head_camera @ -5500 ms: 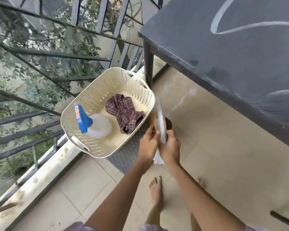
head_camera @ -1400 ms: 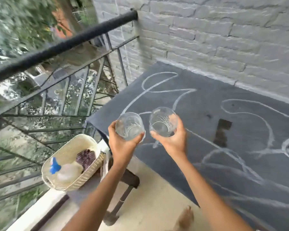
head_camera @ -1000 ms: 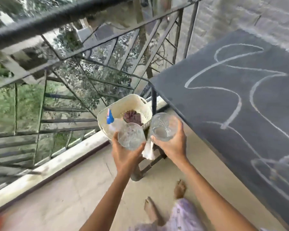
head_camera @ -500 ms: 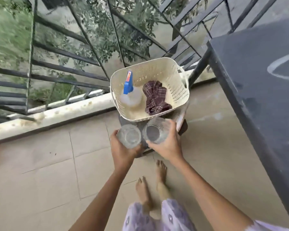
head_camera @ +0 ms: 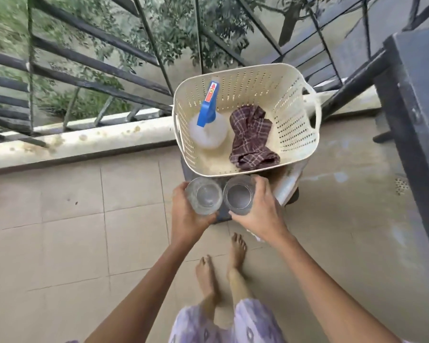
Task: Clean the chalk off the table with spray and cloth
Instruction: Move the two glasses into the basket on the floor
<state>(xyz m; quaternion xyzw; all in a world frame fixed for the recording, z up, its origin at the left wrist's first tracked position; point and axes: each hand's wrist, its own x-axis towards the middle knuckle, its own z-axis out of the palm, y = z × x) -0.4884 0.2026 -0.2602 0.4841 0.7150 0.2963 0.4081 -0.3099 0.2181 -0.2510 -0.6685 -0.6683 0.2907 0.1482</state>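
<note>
The left hand (head_camera: 187, 217) curls its fingers round one clear glass (head_camera: 204, 199), the right hand (head_camera: 264, 214) round a second glass (head_camera: 238, 196), side by side near the cream basket (head_camera: 291, 125). The spray bottle (head_camera: 208, 126) and checked cloth (head_camera: 253, 139) lie in that basket, beside the dark bench (head_camera: 422, 95).

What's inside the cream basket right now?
The basket holds a spray bottle with a blue trigger head and a crumpled checked cloth beside it. Anything under the bottle or cloth is covered and can't be seen.
</note>
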